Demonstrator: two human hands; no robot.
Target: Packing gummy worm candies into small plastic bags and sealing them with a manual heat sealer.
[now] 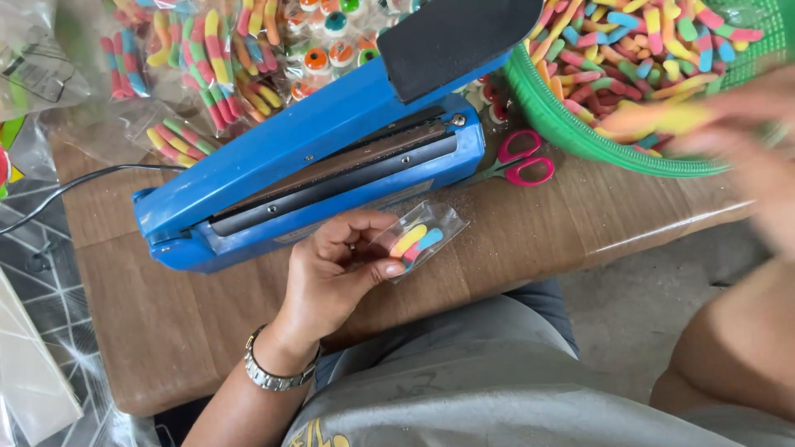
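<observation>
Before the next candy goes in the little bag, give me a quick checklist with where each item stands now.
1. Small clear bag held in left hand: ok.
2. Candy already in the bag: ok, a few pieces.
3. Right hand holding candy: cannot tell, blurred.
4. Green basket stocked with candy: ok.
5. Blue sealer arm raised: ok.
6. Bag mouth open: cannot tell.

wrist: silver metal link watch (273,377) | top: grey shirt (497,389), yellow print | arms: bare
</observation>
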